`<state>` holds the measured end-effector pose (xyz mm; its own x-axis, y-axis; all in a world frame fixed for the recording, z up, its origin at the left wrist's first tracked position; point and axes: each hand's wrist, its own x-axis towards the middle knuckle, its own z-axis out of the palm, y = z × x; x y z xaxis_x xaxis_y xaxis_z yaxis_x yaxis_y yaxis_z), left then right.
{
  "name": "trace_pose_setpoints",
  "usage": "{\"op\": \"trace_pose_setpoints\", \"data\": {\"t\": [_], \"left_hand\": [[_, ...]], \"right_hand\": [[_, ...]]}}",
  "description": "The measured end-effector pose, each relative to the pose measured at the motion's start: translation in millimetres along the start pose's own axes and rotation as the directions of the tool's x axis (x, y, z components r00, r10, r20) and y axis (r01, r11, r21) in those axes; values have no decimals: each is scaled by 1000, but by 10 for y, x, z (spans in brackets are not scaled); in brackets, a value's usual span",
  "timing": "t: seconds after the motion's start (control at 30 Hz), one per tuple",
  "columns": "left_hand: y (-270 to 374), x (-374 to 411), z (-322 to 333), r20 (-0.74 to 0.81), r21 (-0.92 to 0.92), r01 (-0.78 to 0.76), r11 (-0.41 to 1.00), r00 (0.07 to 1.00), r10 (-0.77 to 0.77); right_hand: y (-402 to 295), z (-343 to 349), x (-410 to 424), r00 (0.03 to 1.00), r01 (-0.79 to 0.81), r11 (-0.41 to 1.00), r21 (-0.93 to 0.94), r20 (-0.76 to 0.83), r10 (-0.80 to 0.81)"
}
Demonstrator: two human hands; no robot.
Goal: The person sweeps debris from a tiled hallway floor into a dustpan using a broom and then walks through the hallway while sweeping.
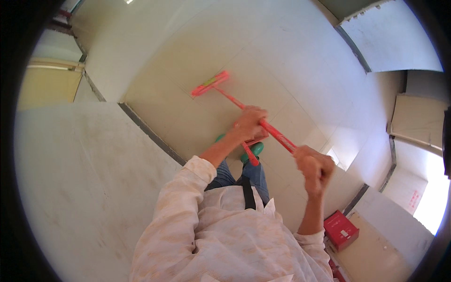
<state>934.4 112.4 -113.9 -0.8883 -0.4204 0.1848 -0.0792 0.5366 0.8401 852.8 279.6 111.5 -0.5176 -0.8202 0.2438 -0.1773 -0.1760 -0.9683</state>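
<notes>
A push-style broom with a pink-red head (210, 84) and a yellow-green patch on it lies slantwise across my view, its bristle end over the floor. Its red patterned handle (278, 135) runs back towards me. My left hand (251, 121) is wrapped around the middle of that handle, and my right hand (313, 169) grips it near the upper end. Below my left wrist a red dustpan (259, 137) stands by my feet, its handle (251, 155) rising towards me. My left forearm and hand partly hide the dustpan, and whether they touch it I cannot tell.
Pale tiled floor (253, 77) spreads ahead. A low pale wall (88, 151) with a dark skirting edge (151, 132) runs close on my left. Green shoes (257, 149) are under me. At lower right, a red box (341, 230) stands by the wall; further right is a bright opening (435, 194).
</notes>
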Motion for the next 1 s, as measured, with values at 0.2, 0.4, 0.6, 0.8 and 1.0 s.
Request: {"op": "trace_pose_setpoints", "data": {"t": [0.2, 0.4, 0.6, 0.8, 1.0], "left_hand": [[-555, -180, 133, -173, 345, 295, 891, 953, -248], [-220, 172, 1246, 88, 136, 54, 989, 994, -66], [584, 125, 2035, 506, 97, -149, 984, 859, 80], [1297, -249, 1978, 753, -74, -267, 961, 617, 229], [1282, 295, 2121, 650, 1, -423, 906, 689, 321]], "right_hand": [[800, 195, -181, 998, -38, 998, -53, -56, 35], [577, -367, -672, 957, -58, 974, -217, -290, -7], [33, -588, -1246, 824, -265, 903, -338, -567, 29], [-640, -765, -1625, 647, -196, 971, -136, -762, 24], [-456, -907, -1594, 592, 24, 999, -26, -805, -35]]}}
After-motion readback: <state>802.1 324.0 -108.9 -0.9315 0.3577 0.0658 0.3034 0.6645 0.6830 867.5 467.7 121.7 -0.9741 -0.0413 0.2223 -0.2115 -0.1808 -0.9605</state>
